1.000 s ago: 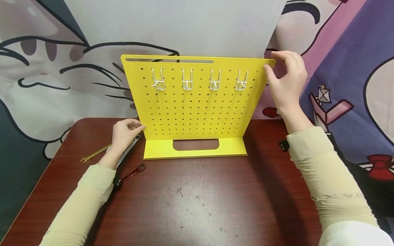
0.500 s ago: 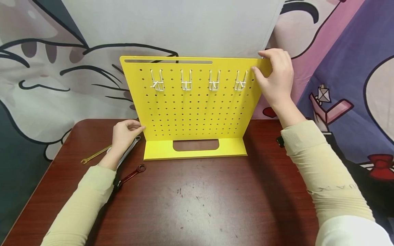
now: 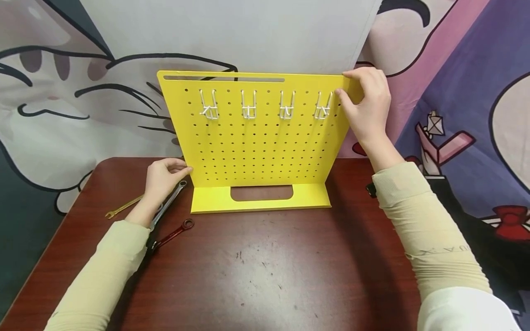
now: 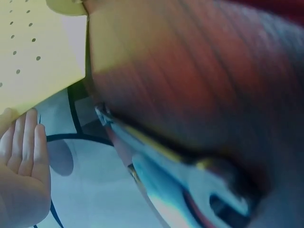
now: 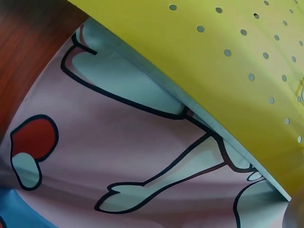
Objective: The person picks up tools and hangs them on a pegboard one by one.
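Pegboard (image 3: 265, 158), yellow, is standing on tabletop (image 3: 256, 271); right hand (image 3: 370, 105) is gripping its top right corner, farther inward than a second ago; left hand (image 3: 162, 178) still pinching its lower left edge.

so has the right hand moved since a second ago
Yes, the right hand has shifted left across the upper corner of the yellow pegboard, closer to its rightmost white hook.
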`<state>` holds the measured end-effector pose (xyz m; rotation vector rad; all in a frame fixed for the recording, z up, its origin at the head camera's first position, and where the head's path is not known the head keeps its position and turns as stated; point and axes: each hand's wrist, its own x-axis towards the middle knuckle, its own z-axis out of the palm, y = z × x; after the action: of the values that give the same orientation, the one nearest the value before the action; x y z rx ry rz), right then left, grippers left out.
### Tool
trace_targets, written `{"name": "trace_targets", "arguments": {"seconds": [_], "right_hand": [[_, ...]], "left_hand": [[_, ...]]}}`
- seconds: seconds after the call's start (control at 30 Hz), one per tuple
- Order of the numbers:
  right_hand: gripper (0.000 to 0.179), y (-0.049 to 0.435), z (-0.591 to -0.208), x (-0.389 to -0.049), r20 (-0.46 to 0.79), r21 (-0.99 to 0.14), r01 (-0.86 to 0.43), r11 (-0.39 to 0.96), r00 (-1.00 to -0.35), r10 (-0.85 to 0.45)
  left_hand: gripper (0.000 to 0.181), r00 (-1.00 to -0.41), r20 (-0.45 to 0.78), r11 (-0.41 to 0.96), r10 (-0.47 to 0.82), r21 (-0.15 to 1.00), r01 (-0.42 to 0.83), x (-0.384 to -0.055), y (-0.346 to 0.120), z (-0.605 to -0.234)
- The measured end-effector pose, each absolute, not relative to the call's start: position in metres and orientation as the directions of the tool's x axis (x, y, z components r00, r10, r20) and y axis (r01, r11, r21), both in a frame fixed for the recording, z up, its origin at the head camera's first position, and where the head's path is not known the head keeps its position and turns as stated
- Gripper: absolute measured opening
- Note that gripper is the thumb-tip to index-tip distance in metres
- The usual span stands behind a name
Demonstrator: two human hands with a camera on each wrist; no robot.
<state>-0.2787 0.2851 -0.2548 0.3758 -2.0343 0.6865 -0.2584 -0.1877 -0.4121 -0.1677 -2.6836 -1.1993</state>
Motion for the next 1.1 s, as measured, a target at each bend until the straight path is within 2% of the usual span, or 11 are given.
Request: {"name": "trace_targets", "arguments": {"seconds": [0.47, 0.73, 1.1], "right_hand": [[0.027, 0.283, -0.261, -0.279, 0.865, -0.375, -0.531, 0.76, -0.496, 0.08], [0.027, 0.282, -0.261, -0.281, 0.866, -0.378, -0.542, 0.751, -0.494, 0.079], [0.027, 0.282, -0.261, -0.28, 0.864, -0.376, -0.541, 0.752, -0.497, 0.075]], "left_hand": [[0.029, -0.98, 0.182, 0.692, 0.086, 0.696, 0.19, -0.238, -0.241, -0.401], [0.028, -0.978, 0.195, 0.739, 0.073, 0.647, 0.185, -0.224, -0.286, -0.408], [0.029, -0.986, 0.124, 0.805, 0.108, 0.571, 0.16, -0.212, -0.32, -0.422]]}}
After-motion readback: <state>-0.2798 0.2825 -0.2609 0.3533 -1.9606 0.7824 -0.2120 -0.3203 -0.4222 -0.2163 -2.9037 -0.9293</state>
